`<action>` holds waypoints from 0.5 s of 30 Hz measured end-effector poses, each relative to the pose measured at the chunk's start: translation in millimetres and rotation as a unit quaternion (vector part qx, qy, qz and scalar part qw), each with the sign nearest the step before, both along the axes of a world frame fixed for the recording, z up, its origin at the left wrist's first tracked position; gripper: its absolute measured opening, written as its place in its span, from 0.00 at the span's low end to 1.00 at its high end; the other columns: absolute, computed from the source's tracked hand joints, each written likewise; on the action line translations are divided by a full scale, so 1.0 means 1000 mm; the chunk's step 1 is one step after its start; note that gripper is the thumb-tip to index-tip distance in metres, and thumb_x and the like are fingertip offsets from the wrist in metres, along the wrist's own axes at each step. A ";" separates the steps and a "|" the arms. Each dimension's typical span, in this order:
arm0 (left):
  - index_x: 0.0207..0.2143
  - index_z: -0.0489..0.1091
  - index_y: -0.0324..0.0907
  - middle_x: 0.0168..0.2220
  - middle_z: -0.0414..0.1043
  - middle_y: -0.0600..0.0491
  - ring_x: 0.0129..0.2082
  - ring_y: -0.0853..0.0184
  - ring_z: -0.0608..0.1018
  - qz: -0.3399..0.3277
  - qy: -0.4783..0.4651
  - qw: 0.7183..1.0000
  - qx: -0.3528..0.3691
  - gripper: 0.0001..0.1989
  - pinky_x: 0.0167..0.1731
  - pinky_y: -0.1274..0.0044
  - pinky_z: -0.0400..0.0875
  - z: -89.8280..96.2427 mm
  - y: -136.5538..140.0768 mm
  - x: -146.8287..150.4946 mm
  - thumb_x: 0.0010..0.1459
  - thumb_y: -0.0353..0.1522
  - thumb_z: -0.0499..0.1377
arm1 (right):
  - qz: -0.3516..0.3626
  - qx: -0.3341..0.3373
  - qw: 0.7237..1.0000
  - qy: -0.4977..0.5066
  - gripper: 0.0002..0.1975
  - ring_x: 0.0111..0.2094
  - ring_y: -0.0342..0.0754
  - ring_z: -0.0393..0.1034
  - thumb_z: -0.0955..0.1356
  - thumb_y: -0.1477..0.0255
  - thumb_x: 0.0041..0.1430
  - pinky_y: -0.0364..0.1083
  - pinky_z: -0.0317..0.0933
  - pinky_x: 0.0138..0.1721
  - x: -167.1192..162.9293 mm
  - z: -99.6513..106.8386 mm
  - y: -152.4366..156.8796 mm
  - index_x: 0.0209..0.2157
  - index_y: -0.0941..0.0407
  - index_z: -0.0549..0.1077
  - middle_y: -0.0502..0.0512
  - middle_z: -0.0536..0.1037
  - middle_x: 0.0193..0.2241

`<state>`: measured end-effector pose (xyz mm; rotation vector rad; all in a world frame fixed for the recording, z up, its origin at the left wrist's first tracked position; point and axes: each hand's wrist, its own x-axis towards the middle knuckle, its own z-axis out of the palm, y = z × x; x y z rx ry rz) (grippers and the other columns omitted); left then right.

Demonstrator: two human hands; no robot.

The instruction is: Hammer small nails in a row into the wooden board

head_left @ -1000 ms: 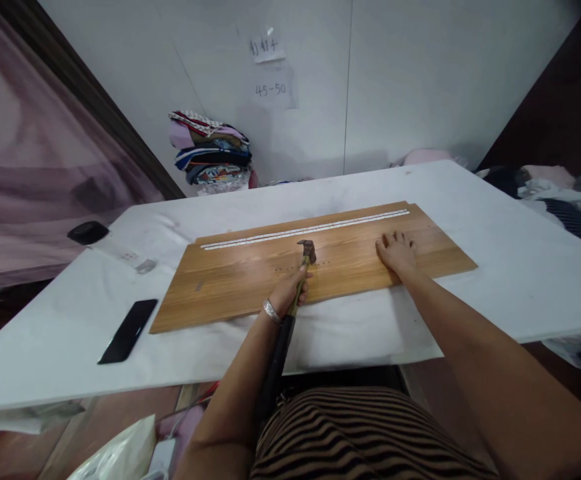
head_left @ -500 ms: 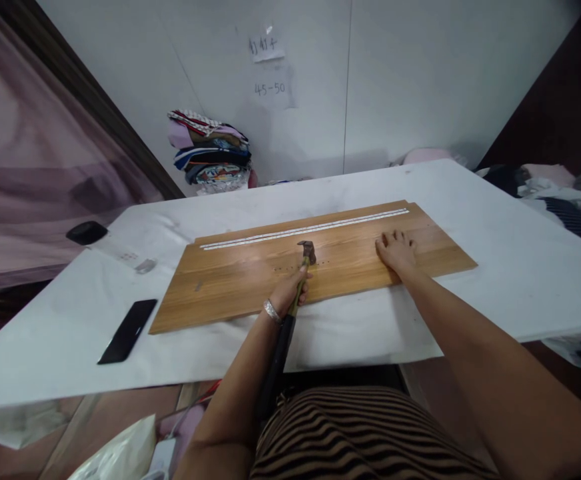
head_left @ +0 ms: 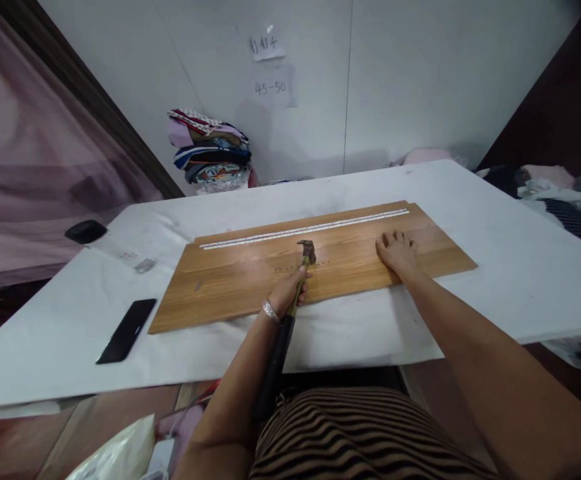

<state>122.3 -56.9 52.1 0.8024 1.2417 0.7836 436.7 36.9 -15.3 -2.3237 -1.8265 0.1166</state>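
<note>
A claw hammer [head_left: 308, 251] is in the grip of my left hand [head_left: 288, 291], its fingers wrapped round the shaft close to the head. The hammer's head lies at the middle of a wooden board [head_left: 235, 283], over a row of small dark marks, and its black handle runs back towards my body. Whether the head touches the board, I cannot tell. My right hand [head_left: 398, 251] rests on the right part of the board with its fingers spread. Two white strips [head_left: 305, 229] run along the board's far side.
The board lies on a table with a white cloth [head_left: 370, 333]. A black phone-like slab [head_left: 126, 331] is left of the board, and a dark rounded object [head_left: 86, 232] lies beyond it. Folded clothes [head_left: 213, 150] are stacked by the wall; more cloth [head_left: 555, 190] is at the right.
</note>
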 end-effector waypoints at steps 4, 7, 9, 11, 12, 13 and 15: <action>0.38 0.69 0.38 0.19 0.61 0.62 0.11 0.78 0.61 -0.003 -0.010 1.000 0.006 0.26 0.12 0.82 0.52 0.001 0.000 0.000 0.57 0.54 0.61 | 0.002 0.000 1.000 -0.002 0.27 0.65 0.63 0.54 0.53 0.59 0.70 0.63 0.48 0.61 0.000 0.000 0.000 0.57 0.56 0.71 0.68 0.66 0.64; 0.37 0.68 0.39 0.18 0.61 0.62 0.11 0.77 0.61 0.006 0.005 1.000 -0.011 0.24 0.12 0.82 0.51 0.001 0.000 0.001 0.58 0.52 0.61 | 0.003 -0.001 1.000 0.001 0.27 0.65 0.63 0.54 0.53 0.58 0.70 0.63 0.48 0.60 0.000 0.000 0.000 0.58 0.56 0.71 0.68 0.65 0.64; 0.37 0.68 0.39 0.18 0.61 0.62 0.11 0.77 0.61 0.010 0.008 1.000 -0.015 0.24 0.12 0.81 0.51 0.000 0.000 0.001 0.58 0.52 0.61 | 0.001 -0.002 1.000 0.001 0.28 0.64 0.63 0.54 0.53 0.58 0.70 0.63 0.48 0.60 0.000 0.000 0.000 0.59 0.56 0.70 0.68 0.65 0.64; 0.37 0.68 0.39 0.18 0.61 0.62 0.11 0.77 0.61 0.007 -0.001 1.000 -0.009 0.24 0.12 0.81 0.51 -0.001 -0.001 0.000 0.57 0.52 0.62 | 0.000 -0.001 1.000 0.002 0.28 0.65 0.63 0.54 0.53 0.58 0.70 0.63 0.48 0.61 0.000 0.000 0.000 0.59 0.56 0.71 0.68 0.65 0.64; 0.38 0.68 0.39 0.19 0.61 0.62 0.11 0.77 0.61 0.005 -0.006 1.000 -0.006 0.25 0.12 0.81 0.51 -0.001 -0.001 0.000 0.56 0.53 0.62 | -0.002 0.001 1.000 0.003 0.28 0.65 0.63 0.54 0.53 0.59 0.70 0.63 0.47 0.61 0.000 -0.001 0.000 0.59 0.56 0.71 0.68 0.65 0.64; 0.38 0.69 0.39 0.19 0.61 0.62 0.11 0.77 0.61 0.004 -0.011 1.000 -0.003 0.25 0.12 0.82 0.51 -0.002 0.000 0.000 0.56 0.53 0.62 | -0.002 0.002 1.000 0.004 0.27 0.65 0.63 0.54 0.53 0.59 0.70 0.64 0.47 0.61 0.000 -0.001 0.000 0.58 0.56 0.71 0.68 0.65 0.64; 0.38 0.68 0.39 0.19 0.61 0.63 0.11 0.78 0.61 0.004 -0.014 1.000 -0.001 0.26 0.12 0.82 0.51 -0.002 0.000 0.000 0.56 0.53 0.62 | -0.001 0.003 1.000 0.005 0.27 0.65 0.63 0.54 0.54 0.59 0.70 0.63 0.47 0.61 0.001 -0.001 0.000 0.58 0.56 0.71 0.68 0.65 0.64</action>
